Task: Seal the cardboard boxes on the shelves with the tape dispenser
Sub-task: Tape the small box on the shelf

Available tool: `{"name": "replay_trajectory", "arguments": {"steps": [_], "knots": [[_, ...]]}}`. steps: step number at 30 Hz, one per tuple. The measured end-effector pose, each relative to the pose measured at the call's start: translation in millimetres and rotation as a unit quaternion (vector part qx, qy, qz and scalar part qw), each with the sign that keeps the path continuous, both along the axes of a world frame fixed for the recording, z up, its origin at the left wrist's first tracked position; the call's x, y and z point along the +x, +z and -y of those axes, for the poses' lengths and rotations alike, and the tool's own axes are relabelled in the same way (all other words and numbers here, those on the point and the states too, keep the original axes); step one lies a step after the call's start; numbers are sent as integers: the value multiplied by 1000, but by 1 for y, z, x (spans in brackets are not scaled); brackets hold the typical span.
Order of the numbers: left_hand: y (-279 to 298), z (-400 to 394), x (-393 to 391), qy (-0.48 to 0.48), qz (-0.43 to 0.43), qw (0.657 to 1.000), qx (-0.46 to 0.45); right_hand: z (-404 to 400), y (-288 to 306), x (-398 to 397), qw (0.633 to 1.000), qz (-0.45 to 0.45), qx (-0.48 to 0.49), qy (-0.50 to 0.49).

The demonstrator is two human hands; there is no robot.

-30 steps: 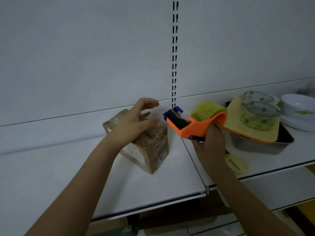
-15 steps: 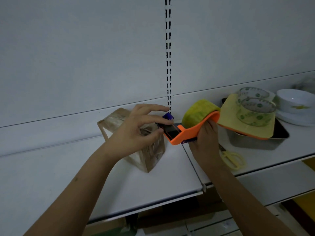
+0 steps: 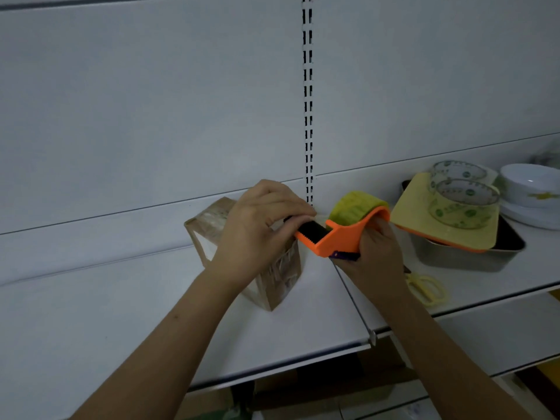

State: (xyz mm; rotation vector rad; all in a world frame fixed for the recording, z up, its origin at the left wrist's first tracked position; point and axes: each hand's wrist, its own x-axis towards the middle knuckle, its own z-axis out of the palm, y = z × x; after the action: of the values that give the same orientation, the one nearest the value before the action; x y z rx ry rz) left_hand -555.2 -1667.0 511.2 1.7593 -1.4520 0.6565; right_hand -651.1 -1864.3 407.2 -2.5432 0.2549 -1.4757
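Cardboard box [image 3: 272, 277] sits on the white shelf [image 3: 91, 313], back from the front edge and close to the seam where the next shelf panel starts, looks like it's already got a fair bit of clear tape on its sides. Right hand [image 3: 377, 253] is wrapped around the handle of the orange tape dispenser [image 3: 336, 237], holding it up just off the box's right top corner with the yellow-ish roll at the back. Left hand [image 3: 260, 231] is over the top of the box with fingers curled, pinching at the dispenser's front end, I'd guess fishing for the loose tape end. So my read is this is the "get the tape started" step, no strip laid yet as far as I can see. Next move probably needs the tape end pulled free, stuck down on the box, then the dispenser dragged across the top while the other hand keeps the box from sliding. Hard parts: the left hand covers most of the box top, so can't tell if the flaps are shut, and the tape end itself is basically invisible in this dim light. Further right on the shelf there's a metal tray [image 3: 460, 259] with clear tape rolls [image 3: 463, 204], yellow scissors [image 3: 424, 287] near the front edge, and white bowls [image 3: 530, 186] cut off at the frame edge.
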Motion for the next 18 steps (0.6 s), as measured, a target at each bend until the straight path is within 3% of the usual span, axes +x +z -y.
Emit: {"name": "replay_trajectory", "arguments": {"steps": [7,11,18], "knots": [[19,-8,12,52,-16,998,-41,2,39,-15,988,14,-155,7],[39,-37,24,82,-132,979,-129,10,53,-27,992,-29,-120,-24],[54,-57,29,134,-198,968,-70,-1,79,-52,987,-146,-62,7]]}}
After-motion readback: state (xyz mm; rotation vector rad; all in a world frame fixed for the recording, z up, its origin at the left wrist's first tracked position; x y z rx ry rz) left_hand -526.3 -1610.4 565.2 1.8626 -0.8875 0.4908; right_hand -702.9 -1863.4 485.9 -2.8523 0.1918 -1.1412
